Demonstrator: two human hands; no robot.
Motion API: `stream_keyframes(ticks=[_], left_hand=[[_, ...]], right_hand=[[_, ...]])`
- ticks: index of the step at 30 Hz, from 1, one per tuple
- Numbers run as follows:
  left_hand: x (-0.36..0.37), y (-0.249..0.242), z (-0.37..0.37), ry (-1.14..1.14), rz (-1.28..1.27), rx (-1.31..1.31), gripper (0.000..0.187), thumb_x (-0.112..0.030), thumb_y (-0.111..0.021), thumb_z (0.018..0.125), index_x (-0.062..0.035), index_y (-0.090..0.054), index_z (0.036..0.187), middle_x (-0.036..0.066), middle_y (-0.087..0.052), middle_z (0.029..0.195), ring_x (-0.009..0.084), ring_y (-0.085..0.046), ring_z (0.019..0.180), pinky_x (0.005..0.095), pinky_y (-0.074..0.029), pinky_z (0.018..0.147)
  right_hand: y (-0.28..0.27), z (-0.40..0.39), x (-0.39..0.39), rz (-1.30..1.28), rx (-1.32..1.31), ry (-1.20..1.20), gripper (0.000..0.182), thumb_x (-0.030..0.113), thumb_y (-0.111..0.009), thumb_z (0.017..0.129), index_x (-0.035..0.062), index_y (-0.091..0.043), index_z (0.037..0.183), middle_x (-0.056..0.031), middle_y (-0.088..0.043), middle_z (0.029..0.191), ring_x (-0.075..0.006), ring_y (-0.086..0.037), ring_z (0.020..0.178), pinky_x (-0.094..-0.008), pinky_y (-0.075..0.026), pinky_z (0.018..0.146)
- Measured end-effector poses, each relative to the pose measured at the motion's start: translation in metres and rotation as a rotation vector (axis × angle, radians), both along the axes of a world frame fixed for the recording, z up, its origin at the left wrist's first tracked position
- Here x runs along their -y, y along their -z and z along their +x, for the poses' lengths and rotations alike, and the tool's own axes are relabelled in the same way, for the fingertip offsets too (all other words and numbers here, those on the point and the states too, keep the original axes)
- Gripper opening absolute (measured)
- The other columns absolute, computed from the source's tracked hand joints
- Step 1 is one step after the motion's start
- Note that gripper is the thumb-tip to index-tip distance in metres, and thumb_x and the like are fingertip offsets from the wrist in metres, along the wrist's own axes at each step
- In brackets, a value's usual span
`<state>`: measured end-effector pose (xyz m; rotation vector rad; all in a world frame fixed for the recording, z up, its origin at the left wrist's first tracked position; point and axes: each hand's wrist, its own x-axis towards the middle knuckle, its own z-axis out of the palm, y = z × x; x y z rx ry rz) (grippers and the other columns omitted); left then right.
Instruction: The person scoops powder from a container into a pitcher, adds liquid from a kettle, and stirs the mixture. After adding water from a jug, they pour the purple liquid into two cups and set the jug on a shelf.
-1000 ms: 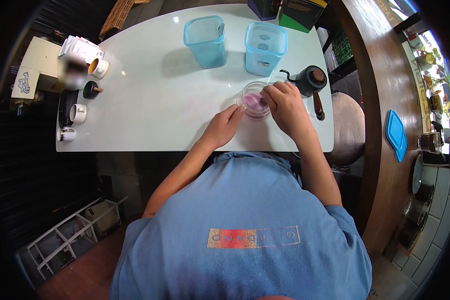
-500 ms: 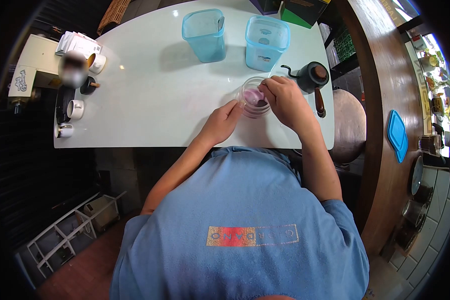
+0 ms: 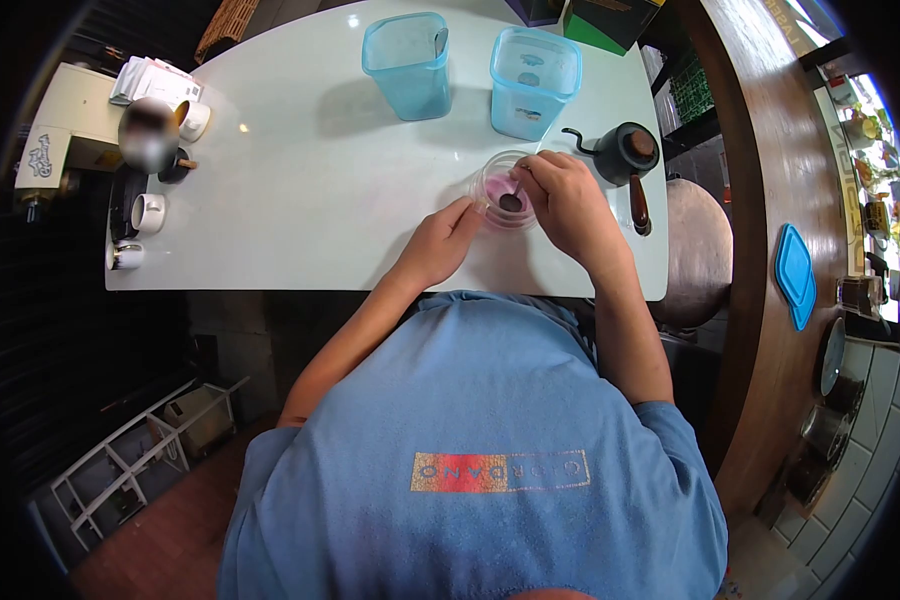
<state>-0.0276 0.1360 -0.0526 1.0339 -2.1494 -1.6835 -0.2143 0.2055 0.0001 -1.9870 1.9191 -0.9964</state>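
A clear round container [image 3: 490,216] with pinkish-purple contents stands on the white table near its front edge. My left hand [image 3: 444,238] grips the container's left rim between thumb and fingers. Above its right side, my right hand [image 3: 566,200] pinches a spoon [image 3: 511,202], whose dark bowl sits inside the container against the pink contents. Most of the spoon's handle is hidden by my fingers.
Two light-blue plastic tubs, a left one [image 3: 407,80] and a right one [image 3: 533,90], stand behind the container. A black gooseneck kettle [image 3: 625,155] is close on the right. White mugs [image 3: 150,213] line the table's left end. A blue lid [image 3: 795,276] lies on the wooden ledge.
The spoon's bowl has shifted within the container and now shows dark against the pink contents. My left hand keeps its hold on the rim.
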Motion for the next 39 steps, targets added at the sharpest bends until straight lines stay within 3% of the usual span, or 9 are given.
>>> stream_keyframes(ticks=[2, 5, 17, 27, 29, 30, 32, 39], left_hand=[[-0.001, 0.007, -0.001, -0.045, -0.060, -0.074, 0.036, -0.035, -0.043, 0.098, -0.0014, -0.055, 0.095, 0.013, -0.054, 0.069, 0.0201, -0.048, 0.063, 0.0324, -0.041, 0.063], [-0.001, 0.004, -0.001, -0.045, -0.060, -0.059, 0.036, -0.035, -0.043, 0.098, -0.0013, -0.054, 0.093, 0.013, -0.053, 0.068, 0.0200, -0.047, 0.062, 0.0325, -0.041, 0.063], [0.000, 0.007, 0.000, -0.033, -0.075, -0.091, 0.035, -0.034, -0.043, 0.098, -0.0009, -0.051, 0.088, 0.012, -0.049, 0.064, 0.0185, -0.043, 0.059, 0.0323, -0.039, 0.059], [0.000, 0.004, -0.001, -0.034, -0.079, -0.101, 0.036, -0.035, -0.043, 0.098, -0.0011, -0.052, 0.088, 0.013, -0.050, 0.066, 0.0179, -0.044, 0.061, 0.0323, -0.040, 0.061], [0.001, -0.003, 0.001, 0.026, -0.020, -0.001, 0.035, -0.033, -0.039, 0.100, -0.0018, -0.054, 0.093, 0.002, -0.050, 0.076, 0.0110, -0.046, 0.073, 0.0257, -0.040, 0.072], [0.002, -0.001, 0.001, 0.023, -0.022, -0.002, 0.035, -0.033, -0.039, 0.100, -0.0018, -0.054, 0.093, 0.002, -0.050, 0.076, 0.0110, -0.046, 0.073, 0.0257, -0.040, 0.072], [0.001, 0.006, 0.001, -0.019, -0.067, -0.070, 0.037, -0.036, -0.043, 0.098, -0.0011, -0.052, 0.089, 0.013, -0.051, 0.067, 0.0189, -0.045, 0.062, 0.0326, -0.041, 0.062], [0.000, 0.005, 0.000, -0.031, -0.071, -0.067, 0.037, -0.036, -0.043, 0.098, -0.0010, -0.052, 0.089, 0.013, -0.051, 0.067, 0.0202, -0.044, 0.061, 0.0330, -0.041, 0.062]], right_hand=[[-0.003, 0.001, -0.001, -0.023, -0.059, 0.082, 0.012, 0.009, -0.057, 0.086, -0.0010, -0.062, 0.091, -0.0170, -0.061, 0.085, -0.0354, -0.057, 0.080, -0.0409, -0.046, 0.073], [0.000, 0.004, 0.001, -0.081, 0.009, 0.081, 0.014, 0.013, -0.057, 0.088, 0.0000, -0.061, 0.085, -0.0145, -0.061, 0.083, -0.0338, -0.057, 0.081, -0.0416, -0.045, 0.076], [0.004, 0.002, -0.004, -0.069, 0.101, 0.085, 0.012, 0.011, -0.058, 0.087, -0.0004, -0.062, 0.088, -0.0156, -0.061, 0.082, -0.0353, -0.058, 0.080, -0.0421, -0.046, 0.073], [0.000, 0.002, -0.003, -0.078, -0.008, 0.158, 0.011, 0.012, -0.058, 0.087, 0.0014, -0.062, 0.089, -0.0135, -0.061, 0.085, -0.0334, -0.058, 0.084, -0.0413, -0.046, 0.074], [0.003, 0.006, -0.002, -0.080, 0.049, 0.102, 0.011, 0.012, -0.058, 0.086, 0.0018, -0.062, 0.090, -0.0123, -0.061, 0.087, -0.0328, -0.057, 0.085, -0.0407, -0.046, 0.074], [-0.002, 0.009, -0.003, -0.064, 0.069, 0.086, 0.011, 0.011, -0.058, 0.086, 0.0015, -0.062, 0.088, -0.0128, -0.060, 0.085, -0.0331, -0.057, 0.083, -0.0413, -0.046, 0.074], [0.001, 0.007, -0.002, -0.030, 0.064, 0.070, 0.010, 0.011, -0.058, 0.086, 0.0016, -0.061, 0.087, -0.0130, -0.060, 0.085, -0.0332, -0.057, 0.083, -0.0415, -0.045, 0.074], [-0.003, 0.004, -0.002, -0.047, -0.056, 0.133, 0.009, 0.010, -0.058, 0.086, 0.0014, -0.060, 0.086, -0.0137, -0.060, 0.081, -0.0347, -0.056, 0.081, -0.0418, -0.045, 0.075]])
